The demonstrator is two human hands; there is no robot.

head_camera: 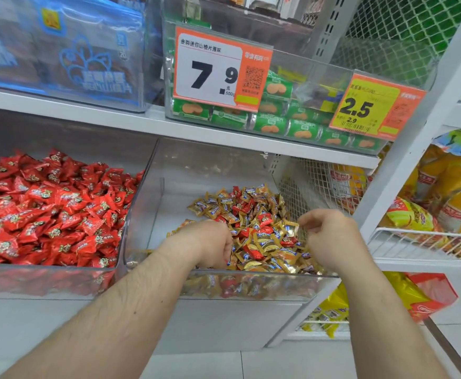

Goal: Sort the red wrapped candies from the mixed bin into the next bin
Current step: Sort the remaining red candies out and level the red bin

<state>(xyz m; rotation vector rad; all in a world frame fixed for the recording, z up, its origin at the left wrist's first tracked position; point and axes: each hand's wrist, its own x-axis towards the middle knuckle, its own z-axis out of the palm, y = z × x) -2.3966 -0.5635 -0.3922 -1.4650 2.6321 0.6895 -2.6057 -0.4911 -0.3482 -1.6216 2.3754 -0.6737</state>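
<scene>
1. Looking down from the head camera, I see both hands inside the mixed bin (152, 203), a clear plastic bin on the lower shelf.
2. Mixed bin holds a heap of gold-wrapped candies (267, 243) with red wrapped candies (264, 218) scattered through it; the heap sits toward the right and front of the bin.
3. My left hand (210, 242) is knuckles-up at the left edge of the heap, fingers curled down into the candies. Fingertips are buried; I cannot tell whether they hold anything.
4. My right hand (330, 236) is over the right side of the heap, fingers curled inward with thumb and forefinger close together. Whether a candy sits between them I cannot tell.
5. The next bin (46, 280), just beside the mixed one on its left and sharing a wall line, is filled with red candies only (48, 209).
6. Shelf above: a clear bin of green packets (270, 124) with orange price tags reading 7.9 (215, 75) and 2.5 (371, 105).
7. Right of the shelving: wire baskets (420, 242) with yellow snack bags (453, 203).
</scene>
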